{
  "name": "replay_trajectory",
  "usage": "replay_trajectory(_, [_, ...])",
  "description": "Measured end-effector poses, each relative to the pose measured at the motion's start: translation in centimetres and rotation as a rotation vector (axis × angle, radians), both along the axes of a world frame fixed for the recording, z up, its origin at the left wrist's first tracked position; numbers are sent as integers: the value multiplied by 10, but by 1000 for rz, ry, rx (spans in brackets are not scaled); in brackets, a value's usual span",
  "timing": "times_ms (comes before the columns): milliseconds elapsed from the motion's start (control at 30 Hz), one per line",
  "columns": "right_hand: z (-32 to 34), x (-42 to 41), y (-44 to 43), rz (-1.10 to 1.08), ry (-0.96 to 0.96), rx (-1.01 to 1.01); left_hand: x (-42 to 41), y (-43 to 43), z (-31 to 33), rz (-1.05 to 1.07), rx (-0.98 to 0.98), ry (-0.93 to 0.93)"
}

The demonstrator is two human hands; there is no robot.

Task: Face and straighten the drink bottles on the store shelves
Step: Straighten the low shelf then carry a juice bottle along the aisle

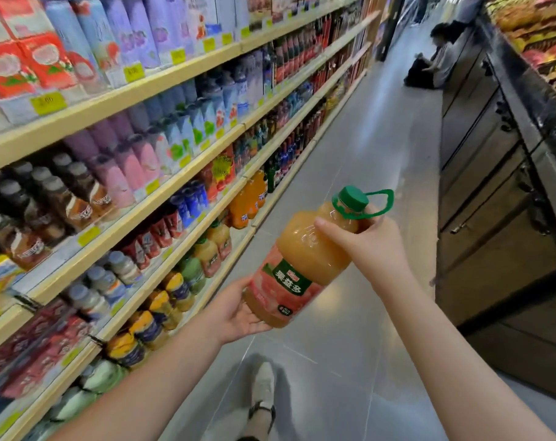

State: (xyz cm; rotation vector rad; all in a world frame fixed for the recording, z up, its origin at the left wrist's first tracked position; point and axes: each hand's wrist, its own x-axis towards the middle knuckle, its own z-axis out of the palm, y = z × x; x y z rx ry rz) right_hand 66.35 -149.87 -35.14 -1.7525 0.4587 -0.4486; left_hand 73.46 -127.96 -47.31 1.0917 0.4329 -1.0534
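I hold a large juice bottle (302, 265) with both hands out over the aisle floor (350, 148), well clear of the shelves (162, 79) on my left. The bottle is tilted, its base low toward my left and its green cap (353, 198) pointing up and to the right. My left hand (238, 310) cups the base from below, fingers curled under it and thumb along the side of the label. My right hand (369, 246) grips the neck just under the cap, thumb laid across the shoulder of the bottle; a green carry loop (383, 198) sticks out past my knuckles. The label faces up toward me, red and pink with a green patch and white characters.

Matching orange bottles (216, 246) stand on the lowest shelf, near the aisle. The tiers above carry rows of other bottles and cartons, blurred, with yellow price tags (47, 103) on the shelf edges. My shoe (262, 381) shows on the grey floor below. Dark cabinets (480, 186) run along the right, and a person (435, 55) crouches at the far end.
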Motion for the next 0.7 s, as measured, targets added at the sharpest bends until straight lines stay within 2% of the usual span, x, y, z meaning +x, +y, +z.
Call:
replay_trajectory(367, [-6, 206, -90, 78, 26, -37, 206, -90, -21, 12, -79, 38])
replay_trajectory(600, [-9, 315, -143, 203, 34, -48, 294, -135, -28, 57, -92, 69])
replay_trajectory(700, [-18, 366, -170, 295, 32, -21, 327, -156, -32, 144, -96, 105])
